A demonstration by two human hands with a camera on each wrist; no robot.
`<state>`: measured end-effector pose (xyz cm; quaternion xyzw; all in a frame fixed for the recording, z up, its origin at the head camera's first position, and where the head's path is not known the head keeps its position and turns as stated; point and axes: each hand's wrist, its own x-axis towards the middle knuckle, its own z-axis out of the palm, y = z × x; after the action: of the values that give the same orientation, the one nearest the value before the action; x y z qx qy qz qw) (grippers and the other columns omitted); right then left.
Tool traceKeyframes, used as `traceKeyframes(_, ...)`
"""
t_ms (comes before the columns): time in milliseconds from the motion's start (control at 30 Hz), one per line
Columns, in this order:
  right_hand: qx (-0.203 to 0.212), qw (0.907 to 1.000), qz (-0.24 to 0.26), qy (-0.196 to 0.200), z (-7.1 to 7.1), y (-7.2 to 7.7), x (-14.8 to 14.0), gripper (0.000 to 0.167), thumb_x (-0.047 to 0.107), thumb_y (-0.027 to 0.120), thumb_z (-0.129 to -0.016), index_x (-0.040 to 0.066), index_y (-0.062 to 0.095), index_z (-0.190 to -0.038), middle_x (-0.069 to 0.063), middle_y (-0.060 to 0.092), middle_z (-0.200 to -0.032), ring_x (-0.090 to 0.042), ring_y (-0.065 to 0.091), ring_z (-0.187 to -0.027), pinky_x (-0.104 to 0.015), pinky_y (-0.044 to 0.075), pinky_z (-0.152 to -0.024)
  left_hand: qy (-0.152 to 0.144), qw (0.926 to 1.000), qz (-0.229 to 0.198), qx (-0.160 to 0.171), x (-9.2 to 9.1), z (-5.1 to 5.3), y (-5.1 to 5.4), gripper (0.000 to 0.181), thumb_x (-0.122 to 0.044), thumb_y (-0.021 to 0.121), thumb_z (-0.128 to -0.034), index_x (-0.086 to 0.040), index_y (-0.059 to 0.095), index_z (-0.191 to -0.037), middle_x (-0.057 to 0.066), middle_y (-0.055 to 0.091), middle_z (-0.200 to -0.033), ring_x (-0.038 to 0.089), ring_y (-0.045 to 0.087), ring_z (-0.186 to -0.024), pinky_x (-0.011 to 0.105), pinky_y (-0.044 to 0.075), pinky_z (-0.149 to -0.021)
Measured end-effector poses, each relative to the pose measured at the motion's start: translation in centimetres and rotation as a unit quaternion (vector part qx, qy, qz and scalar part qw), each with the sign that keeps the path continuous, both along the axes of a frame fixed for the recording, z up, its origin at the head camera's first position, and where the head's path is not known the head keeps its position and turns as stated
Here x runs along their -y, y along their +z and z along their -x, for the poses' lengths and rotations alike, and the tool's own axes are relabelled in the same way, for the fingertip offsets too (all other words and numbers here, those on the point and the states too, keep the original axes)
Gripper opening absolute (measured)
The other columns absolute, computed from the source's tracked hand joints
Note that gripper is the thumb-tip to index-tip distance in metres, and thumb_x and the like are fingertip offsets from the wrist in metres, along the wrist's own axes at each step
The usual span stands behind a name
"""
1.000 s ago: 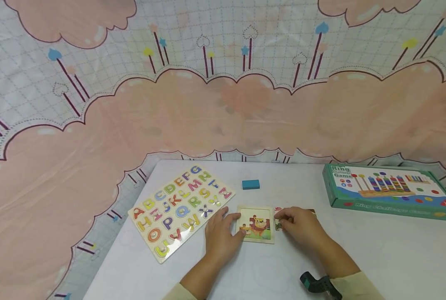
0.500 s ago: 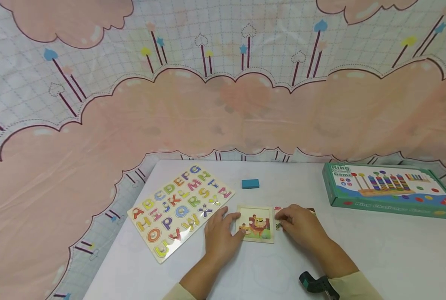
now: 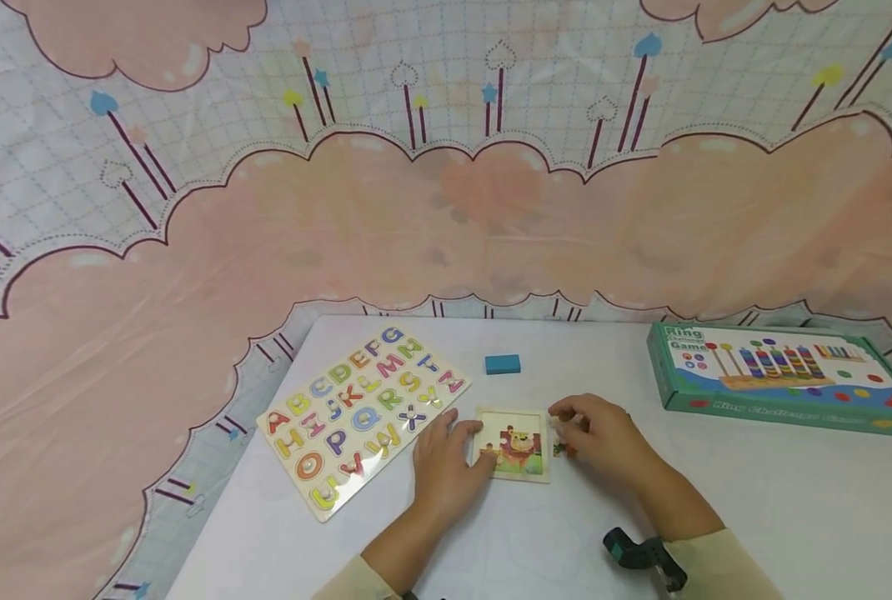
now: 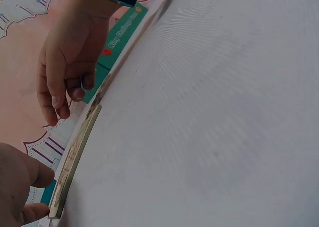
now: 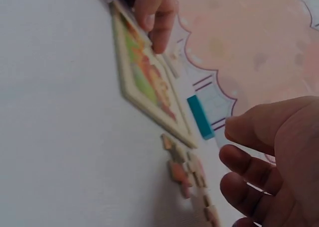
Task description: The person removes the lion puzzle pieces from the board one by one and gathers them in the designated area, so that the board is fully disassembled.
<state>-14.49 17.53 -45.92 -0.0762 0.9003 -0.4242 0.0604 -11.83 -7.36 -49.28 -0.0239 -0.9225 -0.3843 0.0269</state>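
A small wooden puzzle tray [image 3: 494, 423] lies flat on the white table, with a bear picture [image 3: 519, 450] partly put together inside. My left hand [image 3: 449, 467] rests at its left side, thumb and index finger spread and straight against the border. Just past the tray's right edge, my right hand [image 3: 603, 437] hovers over loose jigsaw pieces [image 5: 189, 170]. In the right wrist view its thumb stands apart from loosely bent fingers [image 5: 244, 187], and nothing shows between them. From the head view the right hand hides most of those pieces.
An alphabet board [image 3: 363, 421] with colourful letters lies to the left. Behind the tray sits a blue block [image 3: 502, 364]. A green Ring Challenge Game box [image 3: 784, 379] stands at the back right. A patterned cloth [image 3: 416, 225] hangs behind the table.
My right hand has lifted slightly off the loose pieces and its fingers have spread a little. My left hand stays at the tray, and the tray has not visibly moved.
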Motion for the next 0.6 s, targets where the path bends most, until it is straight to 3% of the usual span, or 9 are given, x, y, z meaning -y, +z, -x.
traceKeyframes(200,0.012,0.9994,0.017,0.029,1.1,0.7,0.3,0.024,0.009,0.072,-0.1,0.01,0.075,-0.123,-0.004,0.068,-0.109,-0.019,0.062,-0.074,-0.03,0.056,-0.062,-0.006,1.0,-0.003,0.004,-0.7,0.1,0.3,0.054,-0.031,0.076,-0.0904,-0.009,0.065,-0.139,0.017,0.041,-0.163,0.039,0.027,-0.155,0.066,0.016,-0.125)
traceKeyframes(367,0.018,0.9963,0.018,0.082,1.5,1.1,0.8,0.024,0.008,0.072,-0.099,0.008,0.075,-0.123,-0.004,0.067,-0.107,-0.019,0.06,-0.072,-0.032,0.057,-0.058,-0.023,0.9997,0.009,-0.003,-1.5,0.1,0.3,0.059,-0.03,0.075,-0.0884,-0.007,0.063,-0.141,0.021,0.043,-0.163,0.046,0.028,-0.155,0.075,0.008,-0.123)
traceKeyframes(600,0.016,0.9864,0.012,0.163,2.4,1.8,2.2,0.03,0.007,0.07,-0.099,0.006,0.072,-0.129,-0.011,0.069,-0.118,-0.018,0.059,-0.073,-0.033,0.056,-0.054,-0.023,0.9986,0.045,-0.013,-2.3,0.4,0.1,0.066,-0.035,0.075,-0.0884,-0.006,0.059,-0.145,0.023,0.042,-0.163,0.047,0.025,-0.156,0.076,0.005,-0.122)
